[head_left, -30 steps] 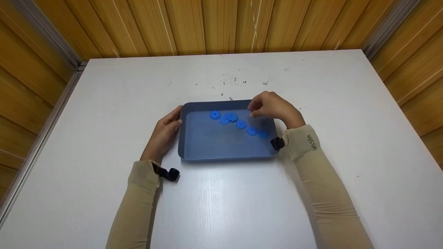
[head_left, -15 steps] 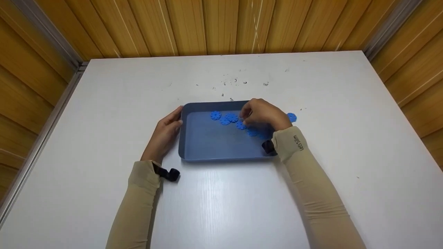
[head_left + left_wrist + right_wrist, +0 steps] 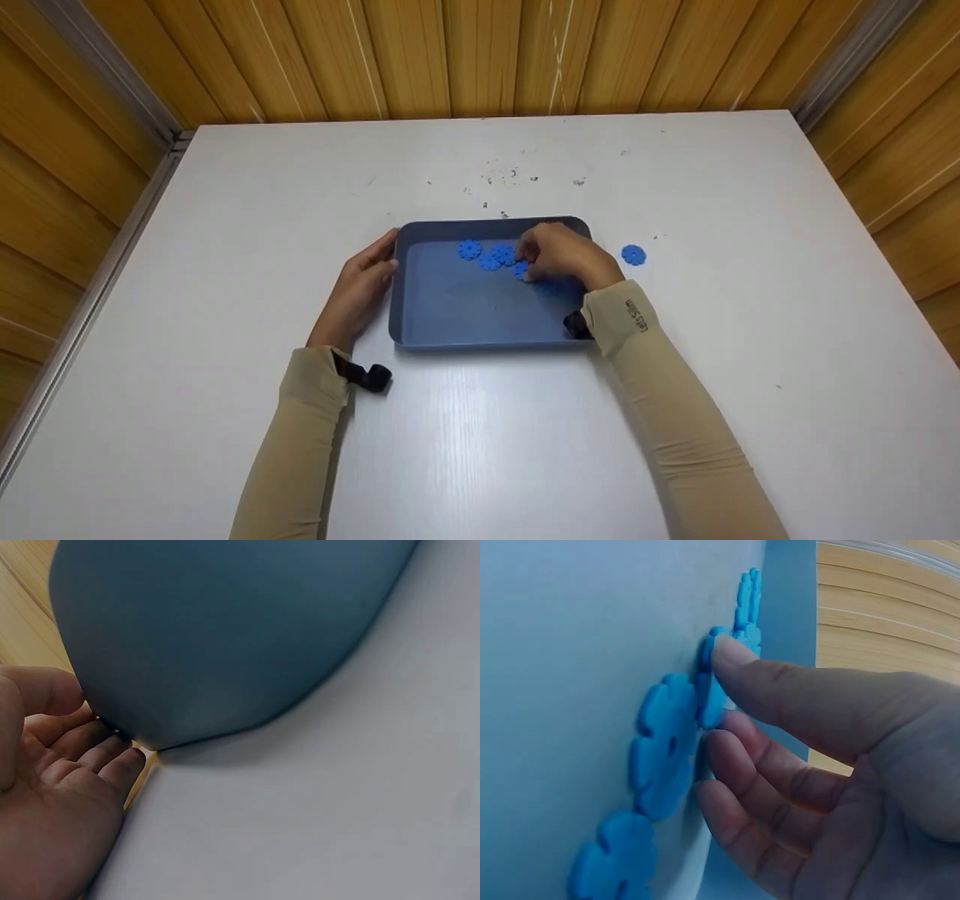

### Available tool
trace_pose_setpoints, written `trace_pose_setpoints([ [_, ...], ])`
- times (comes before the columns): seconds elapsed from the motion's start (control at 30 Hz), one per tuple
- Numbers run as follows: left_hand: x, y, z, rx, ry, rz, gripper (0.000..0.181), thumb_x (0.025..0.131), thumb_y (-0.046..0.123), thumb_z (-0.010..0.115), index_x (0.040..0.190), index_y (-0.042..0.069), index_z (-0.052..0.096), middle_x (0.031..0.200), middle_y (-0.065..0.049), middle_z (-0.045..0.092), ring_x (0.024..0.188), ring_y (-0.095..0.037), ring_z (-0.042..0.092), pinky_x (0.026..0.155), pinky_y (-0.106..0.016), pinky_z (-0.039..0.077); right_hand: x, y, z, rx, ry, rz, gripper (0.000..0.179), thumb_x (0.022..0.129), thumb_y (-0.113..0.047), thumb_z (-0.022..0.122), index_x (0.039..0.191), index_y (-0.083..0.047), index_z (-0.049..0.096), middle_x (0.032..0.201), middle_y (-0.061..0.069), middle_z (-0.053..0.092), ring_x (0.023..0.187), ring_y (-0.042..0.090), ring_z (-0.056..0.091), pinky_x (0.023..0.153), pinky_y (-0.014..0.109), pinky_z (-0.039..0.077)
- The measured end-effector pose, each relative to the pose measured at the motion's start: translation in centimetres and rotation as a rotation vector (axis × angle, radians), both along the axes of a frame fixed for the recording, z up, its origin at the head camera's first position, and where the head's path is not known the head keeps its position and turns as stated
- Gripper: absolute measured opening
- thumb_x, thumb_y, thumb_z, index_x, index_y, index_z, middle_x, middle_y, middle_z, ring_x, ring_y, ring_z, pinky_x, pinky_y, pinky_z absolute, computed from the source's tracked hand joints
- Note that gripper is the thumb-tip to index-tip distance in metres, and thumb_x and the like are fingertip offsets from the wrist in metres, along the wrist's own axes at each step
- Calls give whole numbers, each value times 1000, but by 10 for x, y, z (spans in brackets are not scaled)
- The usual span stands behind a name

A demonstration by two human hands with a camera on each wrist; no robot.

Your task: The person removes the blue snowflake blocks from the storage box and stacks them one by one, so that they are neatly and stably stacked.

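Note:
My left hand (image 3: 358,285) holds the left side of a shallow blue-grey tray (image 3: 480,346), thumb at the rim. In the left wrist view, the fingertips (image 3: 133,759) meet the tray's outer lower edge. My right hand (image 3: 566,255) is inside the tray, pinching a blue notched plastic disc (image 3: 711,694), flower-shaped with a small centre hole. The right wrist view shows the thumb on its near face and fingertips at its edge. Another disc (image 3: 664,746) lies just beside it. More discs (image 3: 469,250) lie flat to the left, some overlapping; others are partly hidden under the hand.
One blue disc (image 3: 634,255) lies on the white table (image 3: 465,435), right of the tray. Small dark marks (image 3: 514,173) spot the tabletop behind the tray. Wood-patterned panels (image 3: 480,60) stand along the back and sides.
My right hand has moved left and down from the tray's back right to a disc. The loose disc on the table has come out from behind the arm. The left hand stays put.

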State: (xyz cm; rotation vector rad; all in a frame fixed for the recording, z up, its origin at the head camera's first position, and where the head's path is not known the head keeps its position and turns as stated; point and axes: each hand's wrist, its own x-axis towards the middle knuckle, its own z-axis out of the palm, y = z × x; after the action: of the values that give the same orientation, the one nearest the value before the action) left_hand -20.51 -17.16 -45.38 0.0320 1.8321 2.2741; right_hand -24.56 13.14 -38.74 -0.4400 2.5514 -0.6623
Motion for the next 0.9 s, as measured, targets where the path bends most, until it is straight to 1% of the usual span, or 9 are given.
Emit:
trace_pose_setpoints([
  [0.1,0,0,1,-7,-2,0,57,95,0,44,150,12,32,159,-1,27,147,-11,20,121,-30,17,0,-1,-1,-2,-6,-2,28,81,-7,75,108,-8,69,106,11,65,96,24,58,89,39,50],
  [0.27,0,0,1,6,-2,0,57,96,-1,43,150,11,32,159,-2,27,147,-11,21,121,-30,18,1,0,-1,-16,4,4,25,81,-6,74,105,-7,69,103,11,65,94,23,58,86,37,50],
  [0.43,0,1,1,-3,-6,5,57,95,-1,44,150,12,33,158,-1,29,147,-11,22,120,-30,19,3,2,-1,-44,64,24,19,81,-3,73,99,-5,69,96,10,66,88,22,58,82,35,50],
  [0.57,-1,1,0,-1,-8,4,58,95,-2,44,150,12,34,157,-1,30,146,-11,24,120,-29,21,4,3,2,-63,79,9,13,82,-3,72,95,-4,70,91,9,65,82,20,56,75,32,48],
  [0.73,-1,0,0,-10,6,-7,57,96,-1,44,150,10,32,159,-3,27,147,-12,21,121,-30,18,6,4,7,-85,84,8,7,87,-4,67,93,-4,70,96,10,67,80,20,54,72,31,45],
  [0.9,0,0,0,-10,6,-2,57,96,-1,44,150,11,32,159,-3,27,147,-11,21,120,-29,19,8,5,11,-102,91,-13,8,88,-5,65,93,-6,71,99,9,68,82,20,55,73,31,46],
])
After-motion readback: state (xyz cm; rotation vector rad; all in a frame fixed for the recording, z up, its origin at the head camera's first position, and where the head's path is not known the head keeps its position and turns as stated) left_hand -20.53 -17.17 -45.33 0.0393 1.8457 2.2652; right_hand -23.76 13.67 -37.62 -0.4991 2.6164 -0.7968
